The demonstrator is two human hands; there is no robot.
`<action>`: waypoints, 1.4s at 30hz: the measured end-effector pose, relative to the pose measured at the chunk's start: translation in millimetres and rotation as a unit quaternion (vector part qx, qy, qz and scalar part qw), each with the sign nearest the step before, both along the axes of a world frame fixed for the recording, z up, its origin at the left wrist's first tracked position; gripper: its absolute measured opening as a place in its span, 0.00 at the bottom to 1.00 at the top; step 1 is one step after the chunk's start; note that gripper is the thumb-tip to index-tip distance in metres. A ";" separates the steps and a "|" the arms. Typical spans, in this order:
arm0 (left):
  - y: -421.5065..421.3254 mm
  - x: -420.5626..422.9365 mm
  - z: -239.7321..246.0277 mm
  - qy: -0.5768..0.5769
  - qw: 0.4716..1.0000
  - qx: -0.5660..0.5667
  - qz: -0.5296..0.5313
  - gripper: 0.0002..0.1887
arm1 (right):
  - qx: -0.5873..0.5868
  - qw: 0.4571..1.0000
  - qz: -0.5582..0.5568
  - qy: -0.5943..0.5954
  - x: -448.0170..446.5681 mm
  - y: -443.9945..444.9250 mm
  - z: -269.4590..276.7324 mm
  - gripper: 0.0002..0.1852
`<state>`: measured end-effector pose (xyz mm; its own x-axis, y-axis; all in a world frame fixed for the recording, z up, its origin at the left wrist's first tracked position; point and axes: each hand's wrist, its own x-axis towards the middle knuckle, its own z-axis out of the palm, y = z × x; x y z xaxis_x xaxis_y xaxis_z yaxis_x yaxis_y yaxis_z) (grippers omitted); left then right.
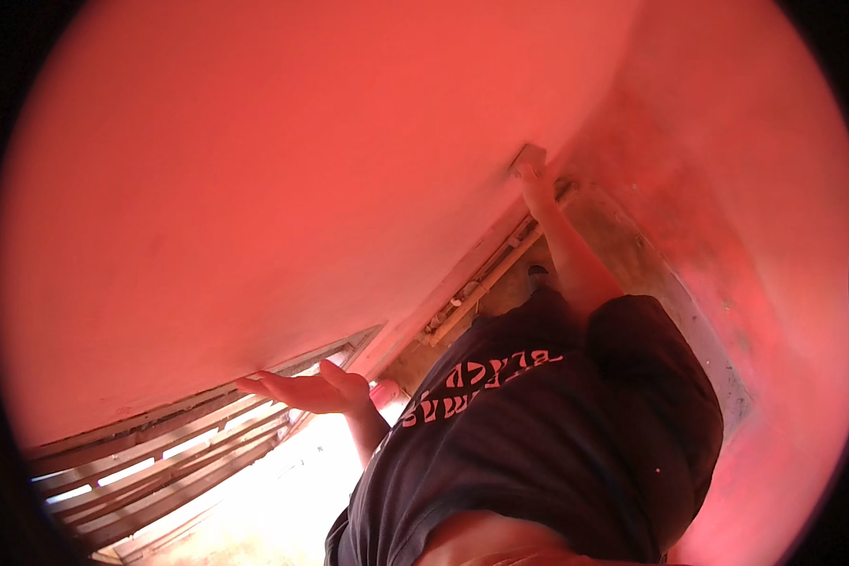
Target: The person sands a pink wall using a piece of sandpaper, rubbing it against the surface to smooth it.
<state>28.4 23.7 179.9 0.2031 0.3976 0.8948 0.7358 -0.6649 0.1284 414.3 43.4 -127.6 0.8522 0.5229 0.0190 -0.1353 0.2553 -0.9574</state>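
Note:
A large wall surface (255,177), coloured red in this light, stretches across the upper left of the head view. My right hand (532,185) is up against it, close to the corner with the adjoining wall. Under its fingers lies a small flat brownish rectangular piece (529,154), pressed to the wall; its exact kind is not clear. My left hand (311,390) is held out near the wall's lower left edge, fingers apart and nothing in it. Whether its fingertips touch the wall I cannot tell.
Wooden slats (177,460) with bright gaps run along the lower left, beside a glaring bright floor (255,495). A wooden strip (488,283) with small debris lies along the wall's foot. A second reddish wall (736,177) closes in on the right.

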 end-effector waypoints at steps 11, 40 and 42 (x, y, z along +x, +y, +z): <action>10.8 -55.6 -55.4 0.042 0.989 -0.012 -0.143 0.32 | -0.113 0.984 0.086 -0.107 -80.3 -12.4 198.7 0.06; -1.1 20.0 -71.7 0.041 0.992 -0.113 0.027 0.46 | -0.044 0.992 0.082 -0.091 -30.2 -0.5 57.5 0.12; 0.7 26.0 -78.2 0.018 0.989 -0.133 0.058 0.47 | -0.074 0.968 0.041 -0.237 -41.3 -4.2 138.5 0.10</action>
